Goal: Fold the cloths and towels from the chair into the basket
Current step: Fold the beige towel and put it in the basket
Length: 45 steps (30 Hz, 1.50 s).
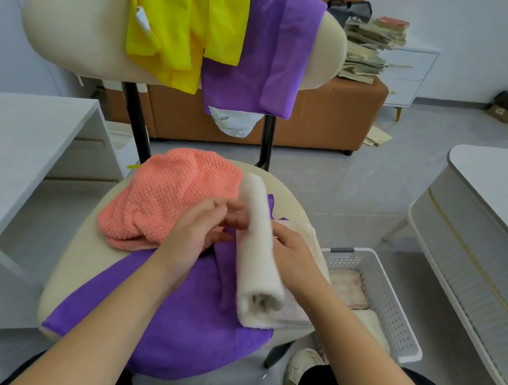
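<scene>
Purple towel (180,323): nearest me, spread flat over the front of the seat (80,265), its near edge hanging off.
Left hand (194,232): I see it over the purple towel with the fingers loose and only slightly bent, the tips reaching the roll's left side; it grips nothing that I can make out, and the tips are blurred.
Roll (257,252): a white towel rolled into a tube. It lies on the seat between my two hands, its open end towards me and its far end raised a little.
Right hand (293,261): it sits against the roll's right side. The fingers are hidden behind the roll, so I cannot tell whether they hold it.
Cream cloth (296,317): under the roll at the seat's right edge; I cannot tell if it is the same piece.
Coral towel (166,199): bunched on the seat's far left, touching the purple towel.
Basket (388,298): white and perforated, on the floor just right of the seat, with folded cloths inside.
Backrest (73,23): a yellow cloth (186,17) and a purple cloth (266,55) hang over it side by side.
</scene>
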Available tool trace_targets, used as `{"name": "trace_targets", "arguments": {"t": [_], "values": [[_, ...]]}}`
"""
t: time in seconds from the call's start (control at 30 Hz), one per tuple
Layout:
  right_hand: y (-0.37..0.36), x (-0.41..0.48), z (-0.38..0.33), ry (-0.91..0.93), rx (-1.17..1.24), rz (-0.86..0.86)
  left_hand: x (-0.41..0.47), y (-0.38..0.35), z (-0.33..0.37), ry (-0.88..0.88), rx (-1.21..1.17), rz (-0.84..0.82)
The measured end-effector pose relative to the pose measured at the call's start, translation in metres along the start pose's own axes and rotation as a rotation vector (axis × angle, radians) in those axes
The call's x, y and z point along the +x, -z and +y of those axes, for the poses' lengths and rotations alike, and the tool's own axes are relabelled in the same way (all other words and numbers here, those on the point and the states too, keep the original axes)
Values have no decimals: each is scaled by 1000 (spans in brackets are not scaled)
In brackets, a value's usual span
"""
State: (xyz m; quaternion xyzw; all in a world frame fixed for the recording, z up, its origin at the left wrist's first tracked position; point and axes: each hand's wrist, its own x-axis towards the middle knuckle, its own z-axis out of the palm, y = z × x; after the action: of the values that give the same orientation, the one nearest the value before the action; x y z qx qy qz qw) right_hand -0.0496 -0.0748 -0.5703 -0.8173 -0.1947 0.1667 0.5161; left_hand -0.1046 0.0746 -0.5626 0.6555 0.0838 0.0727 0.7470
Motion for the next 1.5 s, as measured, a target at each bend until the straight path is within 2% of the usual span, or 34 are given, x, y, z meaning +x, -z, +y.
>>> {"name": "trace_targets", "arguments": {"t": [0.03, 0.1, 0.17, 0.2, 0.23, 0.3, 0.37, 0.4, 0.47, 0.57, 0.77, 0.83, 0.93, 1.13, 1.23, 1.4, 1.5], "values": [[8, -2, -6, -74, 9, -19, -1, -7, -1, -31, -13, -42], [24, -4, -6, -215, 154, 54, -2, -20, -6, -57, -58, -135], [39, -4, -1, -275, 507, -31, -3, -31, -12, -40, -71, -238], [47, -7, 5, -373, 708, -75, -3, -37, -16, -34, -60, -270], [54, -10, 10, -428, 812, -125, -3, -41, -20, -41, -36, -272], [64, -13, 19, -504, 730, -190, -2, -48, -25, -81, 53, -144], [73, -17, 27, -568, 592, -186, 2, -51, -30, -85, 197, 85], [77, -18, 29, -571, 541, -158, 4, -51, -31, -49, 227, 167], [82, -19, 36, -563, 457, -81, 6, -52, -32, 113, 146, 219], [83, -20, 39, -552, 458, -75, 8, -51, -33, 376, -56, 134], [74, -22, 36, -393, 755, -269, 2, -51, -18, 543, -333, -13], [67, -21, 33, -359, 869, -370, -1, -47, -13, 524, -417, -14], [56, -19, 28, -314, 946, -504, -6, -34, -7, 435, -419, -40], [37, -18, 17, -208, 1008, -599, -9, -13, 1, 287, -330, -61], [32, -17, 10, -174, 923, -545, -12, -9, 1, 220, -309, -71], [28, -11, -5, -86, 564, -157, -15, -4, 3, 106, -259, 31], [30, -6, -7, 60, 493, -67, -16, 1, 4, 87, -228, 52]]}}
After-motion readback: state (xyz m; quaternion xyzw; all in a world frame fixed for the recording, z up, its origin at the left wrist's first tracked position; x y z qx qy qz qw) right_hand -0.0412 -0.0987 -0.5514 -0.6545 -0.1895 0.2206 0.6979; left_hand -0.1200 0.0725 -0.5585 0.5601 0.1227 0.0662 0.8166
